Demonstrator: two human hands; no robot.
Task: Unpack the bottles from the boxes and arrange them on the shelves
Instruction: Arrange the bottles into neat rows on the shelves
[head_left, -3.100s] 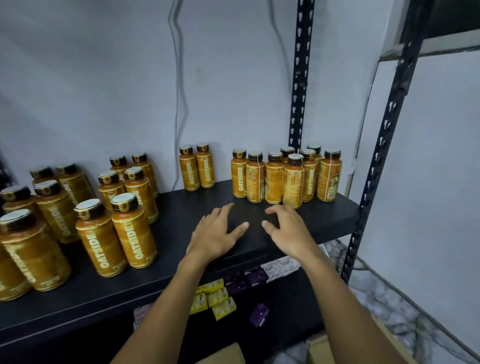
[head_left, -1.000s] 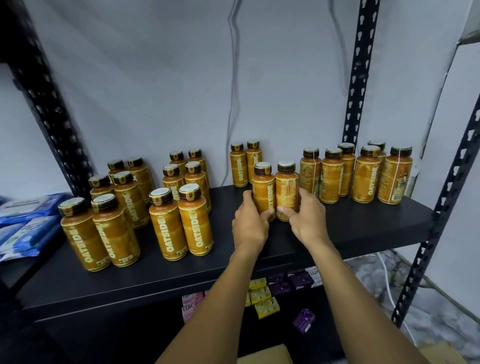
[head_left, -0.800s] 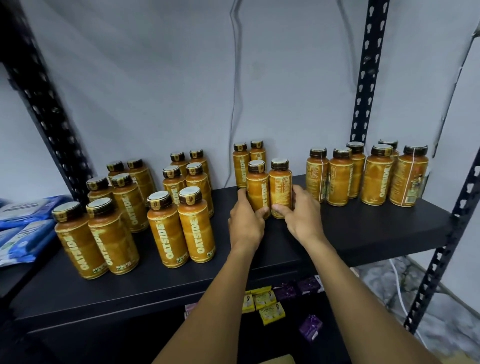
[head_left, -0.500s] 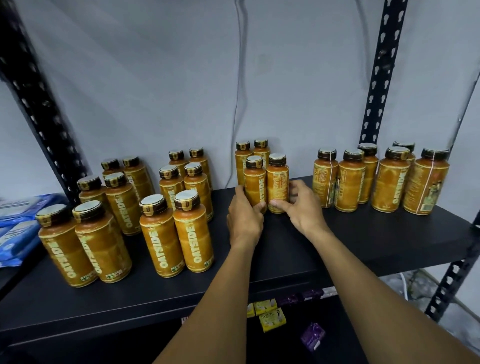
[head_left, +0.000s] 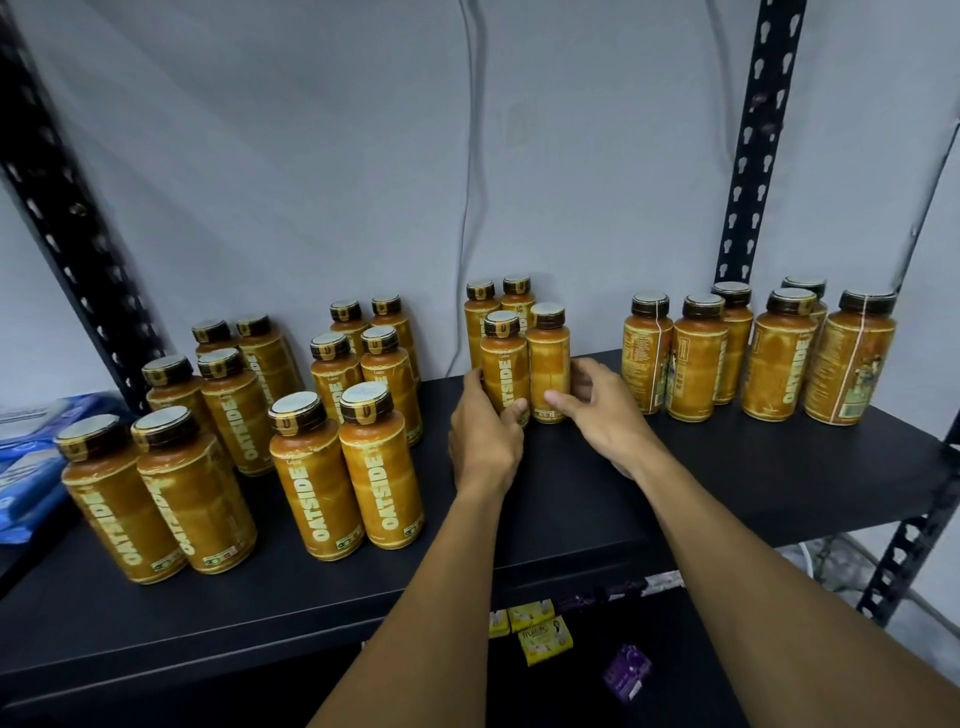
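My left hand (head_left: 483, 441) grips an orange bottle (head_left: 505, 366) | my right hand (head_left: 605, 418) grips the neighbouring bottle (head_left: 548, 364) | both upright on black shelf (head_left: 701, 493)

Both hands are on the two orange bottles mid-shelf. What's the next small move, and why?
Probably let go and draw both hands back. The left hand and right hand hold two orange plastic bottles with dark caps, upright on the black metal shelf directly before the back pair, matching the two-wide columns on the left.
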